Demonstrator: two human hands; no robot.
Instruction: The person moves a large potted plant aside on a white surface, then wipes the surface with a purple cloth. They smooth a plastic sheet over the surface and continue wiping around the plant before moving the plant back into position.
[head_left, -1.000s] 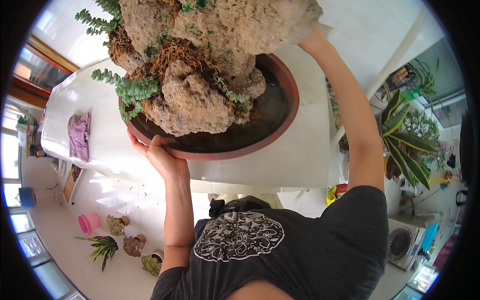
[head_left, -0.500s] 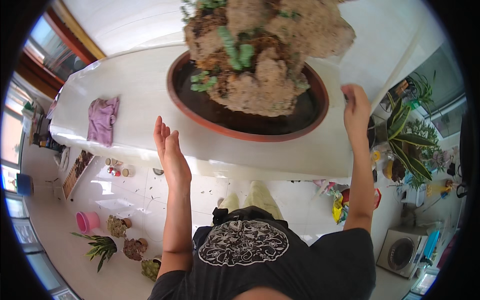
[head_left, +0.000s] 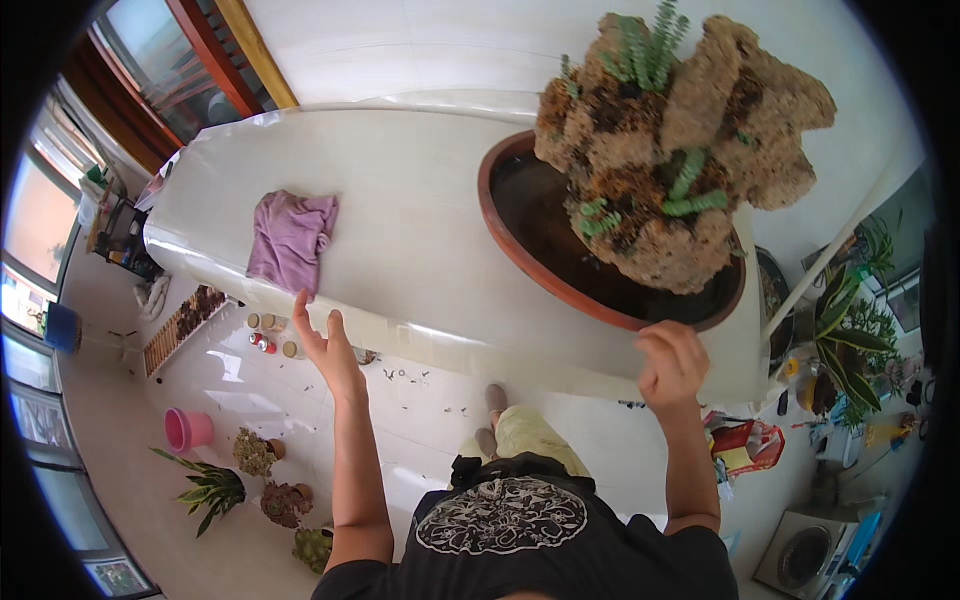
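My left hand is held in front of the table's near edge, fingers apart and empty. A crumpled purple cloth lies on the table just beyond its fingertips. My right hand has its fingers loosely curled, and nothing shows in it. It is close to the near rim of an oval red-brown basin, and I cannot tell whether it touches. Dark water appears to fill the basin. In it stands a rough tan rock with small green succulents and brown fibre in its hollows.
The pale covered table runs along the white wall. On the floor at left are a pink bucket, potted plants and several jars. At right are a red bag, leafy plants and a washing machine.
My view has swung left, so the basin and rock appear farther right. My right hand has come down nearer to me, with its fingers more curled. My left hand remains empty, now near the cloth.
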